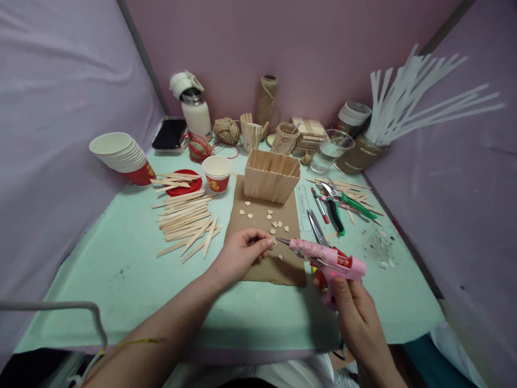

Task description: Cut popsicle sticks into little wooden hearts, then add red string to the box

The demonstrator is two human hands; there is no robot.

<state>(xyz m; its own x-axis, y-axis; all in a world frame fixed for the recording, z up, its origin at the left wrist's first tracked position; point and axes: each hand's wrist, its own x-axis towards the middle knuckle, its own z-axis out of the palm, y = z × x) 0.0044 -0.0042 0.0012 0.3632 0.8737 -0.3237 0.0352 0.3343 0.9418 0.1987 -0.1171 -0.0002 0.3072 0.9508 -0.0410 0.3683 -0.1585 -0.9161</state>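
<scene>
My right hand (351, 302) is wrapped round the handle of a pink hot glue gun (327, 256), its nozzle pointing left. My left hand (250, 245) pinches a small pale wooden piece (274, 240) right at the nozzle tip; its outline is partly hidden by my fingers. Both are above a brown cardboard sheet (266, 272). Several small heart-shaped wood pieces (280, 224) lie scattered on that sheet. At its far end stands a box made of craft sticks (270, 178). Scissors (318, 229) lie partly behind the glue gun.
Loose craft sticks (188, 215) and paper cups (218, 173) are on the left. Green-handled pruning shears (335, 207) and a marker (320, 205) lie on the right. Along the back are a white bottle (196, 116), twine (226, 131), a clear water cup (329, 151) and glue sticks (399, 102).
</scene>
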